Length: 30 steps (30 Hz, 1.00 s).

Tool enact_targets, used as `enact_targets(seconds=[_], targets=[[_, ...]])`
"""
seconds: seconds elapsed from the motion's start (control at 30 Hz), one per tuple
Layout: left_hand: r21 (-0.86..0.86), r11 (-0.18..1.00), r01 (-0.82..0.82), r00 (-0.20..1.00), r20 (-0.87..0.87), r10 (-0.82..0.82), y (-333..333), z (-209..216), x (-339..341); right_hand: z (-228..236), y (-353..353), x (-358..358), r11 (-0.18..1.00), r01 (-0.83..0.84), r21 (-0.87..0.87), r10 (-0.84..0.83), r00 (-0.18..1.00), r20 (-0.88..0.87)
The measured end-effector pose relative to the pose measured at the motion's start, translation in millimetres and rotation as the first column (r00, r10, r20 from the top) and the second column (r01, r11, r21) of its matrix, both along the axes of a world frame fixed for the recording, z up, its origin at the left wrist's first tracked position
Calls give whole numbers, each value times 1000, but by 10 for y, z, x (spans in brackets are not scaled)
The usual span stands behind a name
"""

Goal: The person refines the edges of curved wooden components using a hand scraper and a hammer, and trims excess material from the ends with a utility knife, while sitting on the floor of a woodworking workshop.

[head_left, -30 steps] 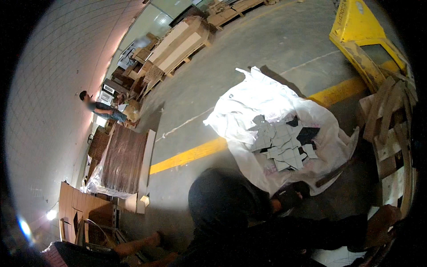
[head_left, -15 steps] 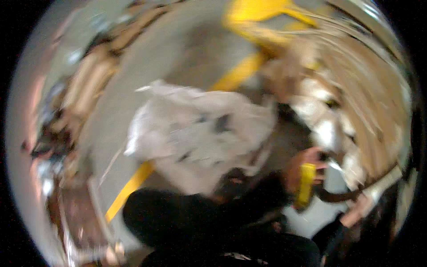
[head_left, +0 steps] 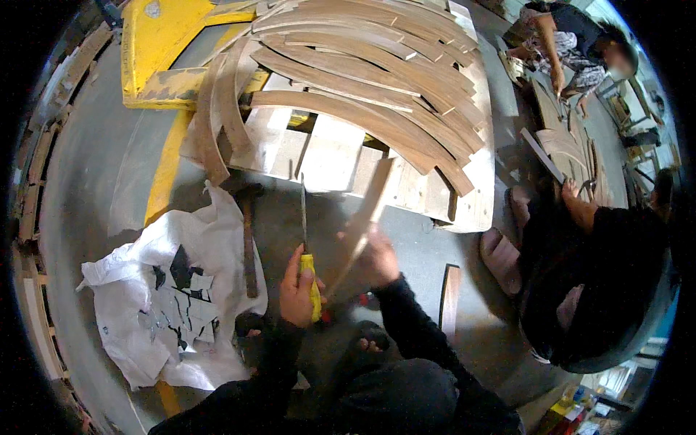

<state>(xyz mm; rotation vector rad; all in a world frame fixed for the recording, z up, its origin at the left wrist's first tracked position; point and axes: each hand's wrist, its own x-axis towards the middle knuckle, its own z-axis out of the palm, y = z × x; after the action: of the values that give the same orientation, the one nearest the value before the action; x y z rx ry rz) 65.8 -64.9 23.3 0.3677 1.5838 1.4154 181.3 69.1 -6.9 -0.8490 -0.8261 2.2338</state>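
Note:
My left hand (head_left: 299, 290) is closed round the yellow handle of a screwdriver (head_left: 314, 290), whose long thin metal shaft points away from me. Just to its right, my right hand (head_left: 378, 259) grips a curved wooden strip (head_left: 373, 196), which stands tilted with its upper end near the pallet. The strip and the right fingers are slightly blurred. A small gap separates the screwdriver from the strip. On the floor to the left lies a white woven sack (head_left: 138, 272) with broken grey and black pieces (head_left: 190, 301) on it. A hammer (head_left: 250, 246) rests along the sack's right side.
Ahead stands a wooden pallet (head_left: 330, 163) stacked with curved wooden strips (head_left: 348, 109), beside a yellow metal frame (head_left: 156, 43). One short strip (head_left: 449, 301) lies on the floor. A person in black (head_left: 594, 283) sits close on my right; another person (head_left: 558, 51) squats farther back.
The view has swung right and cleared of blur, bringing the pallet to the middle and the sack to the left. My hands are now close together, still holding the screwdriver and the strip.

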Motion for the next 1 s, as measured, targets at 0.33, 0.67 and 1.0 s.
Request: enact_targets(seconds=[0.33, 0.67, 1.0], targets=[[-59, 973, 225, 564, -806, -179, 297, 84, -140, -468, -82, -266, 988, -78, -135, 54, 984, -171], [-186, 960, 209, 509, -818, -269, 588, 255, -97, -520, 3, -321, 958, -210, 194, 184, 972, 144], [-333, 914, 233, 403, -822, -402, 747, 231, -80, -541, 3, -329, 992, -124, -6, 124, 992, -12]])
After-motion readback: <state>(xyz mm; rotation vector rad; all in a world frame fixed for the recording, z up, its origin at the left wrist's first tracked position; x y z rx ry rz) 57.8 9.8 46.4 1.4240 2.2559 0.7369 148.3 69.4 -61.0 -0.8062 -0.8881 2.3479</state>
